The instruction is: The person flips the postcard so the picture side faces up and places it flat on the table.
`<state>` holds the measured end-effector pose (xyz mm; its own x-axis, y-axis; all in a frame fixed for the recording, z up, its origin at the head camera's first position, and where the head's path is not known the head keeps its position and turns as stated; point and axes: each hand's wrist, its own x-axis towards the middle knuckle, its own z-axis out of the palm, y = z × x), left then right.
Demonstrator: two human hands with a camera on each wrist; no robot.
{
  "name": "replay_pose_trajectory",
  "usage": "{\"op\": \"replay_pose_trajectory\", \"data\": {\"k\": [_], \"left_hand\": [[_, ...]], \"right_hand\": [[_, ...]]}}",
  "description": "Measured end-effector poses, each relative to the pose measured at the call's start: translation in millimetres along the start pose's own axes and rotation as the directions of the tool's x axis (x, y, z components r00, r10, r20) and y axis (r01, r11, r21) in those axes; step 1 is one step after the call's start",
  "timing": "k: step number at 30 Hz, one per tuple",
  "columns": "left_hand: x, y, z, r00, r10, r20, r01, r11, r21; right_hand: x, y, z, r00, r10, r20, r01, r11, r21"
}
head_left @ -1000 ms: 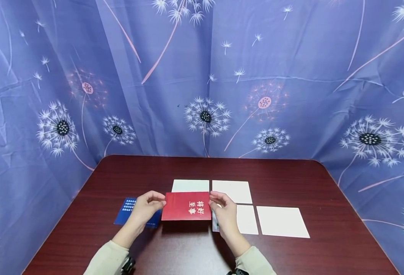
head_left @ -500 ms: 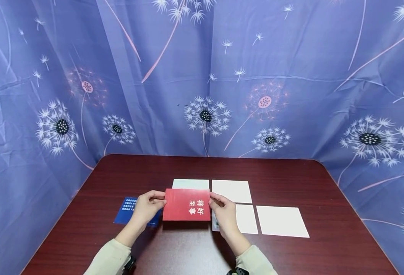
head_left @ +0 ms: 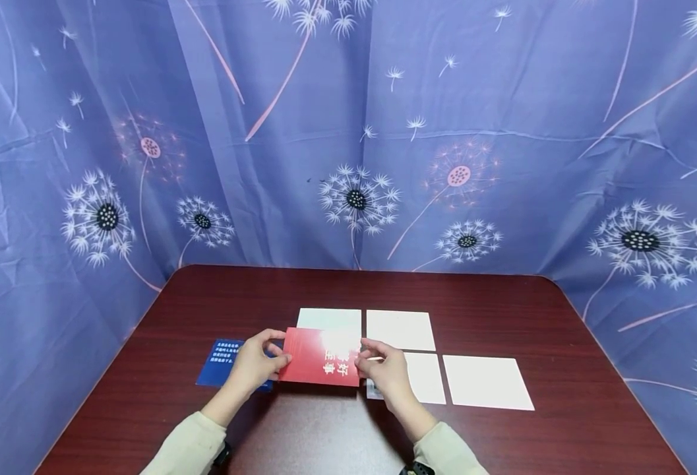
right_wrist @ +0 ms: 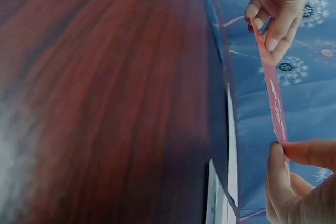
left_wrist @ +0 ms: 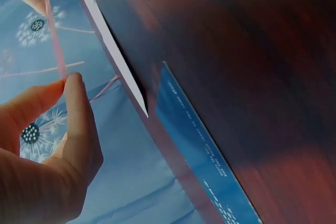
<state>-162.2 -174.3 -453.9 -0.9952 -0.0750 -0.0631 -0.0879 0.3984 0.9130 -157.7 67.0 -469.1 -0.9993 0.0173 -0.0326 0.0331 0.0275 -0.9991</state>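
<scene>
Red card (head_left: 309,366) is held above the table (head_left: 490,303), face tilted toward the head camera, white characters printed on it. Grip: left hand (head_left: 250,363) pinches its left edge, right hand (head_left: 387,375) pinches its right edge, both between thumb and fingers.

Surroundings: blue card (head_left: 216,364) with white print lies at left, partly hidden by the left hand. Pale card (head_left: 328,318) lies behind, its near part covered by the red card in the head view. White card at rear right (head_left: 400,330), another beneath the right hand's line of sight (head_left: 425,380), a third at far right (head_left: 489,382).

Materials: flat rectangular cards, red face glossy with glare; dark red-brown wood-grain table, shiny; creased blue cloth (head_left: 289,198), dandelion pattern.
</scene>
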Motion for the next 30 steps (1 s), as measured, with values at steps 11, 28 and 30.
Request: {"op": "replay_pose_trajectory", "data": {"k": [11, 28, 30], "left_hand": [[1.1, -9.0, 6.1, 0.996, 0.023, 0.087, -0.036, 0.988, 0.147], [10.1, -18.2, 14.2, 0.988, 0.013, 0.154, -0.067, 0.932, 0.355], [10.0, -18.0, 14.9, 0.987, 0.027, 0.156, -0.086, 0.92, 0.383]], "right_hand": [[-1.0, 7, -3, 0.996, -0.01, 0.086, 0.026, 0.981, -0.193], [-3.1, 10, 3, 0.98, 0.008, 0.198, 0.074, 0.914, -0.399], [-3.3, 10, 3, 0.979, 0.017, 0.204, 0.071, 0.907, -0.416]]}}
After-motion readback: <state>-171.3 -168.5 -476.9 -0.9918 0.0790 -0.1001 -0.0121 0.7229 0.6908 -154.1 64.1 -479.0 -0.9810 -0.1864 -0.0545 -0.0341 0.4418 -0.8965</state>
